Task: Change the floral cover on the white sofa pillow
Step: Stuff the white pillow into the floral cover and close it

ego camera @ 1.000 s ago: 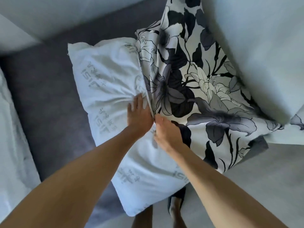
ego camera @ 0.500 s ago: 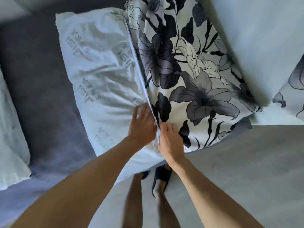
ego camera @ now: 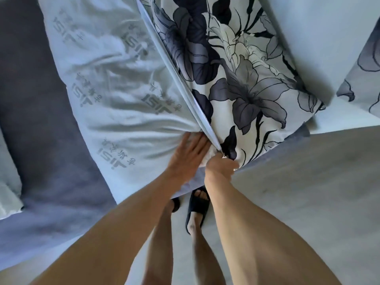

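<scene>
You're roughly halfway, I'd say: the white pillow (ego camera: pixel 115 83) lies on the grey sofa (ego camera: pixel 41 140) with its left half bare and the floral cover (ego camera: pixel 236 79) over the right half. Your left hand (ego camera: pixel 188 155) presses flat, fingers straight, on the pillow by the cover's opening. Your right hand (ego camera: pixel 221 167) pinches the cover's near corner. Since half a second ago, that hand has bunched the edge tighter and the camera's moved closer.
</scene>
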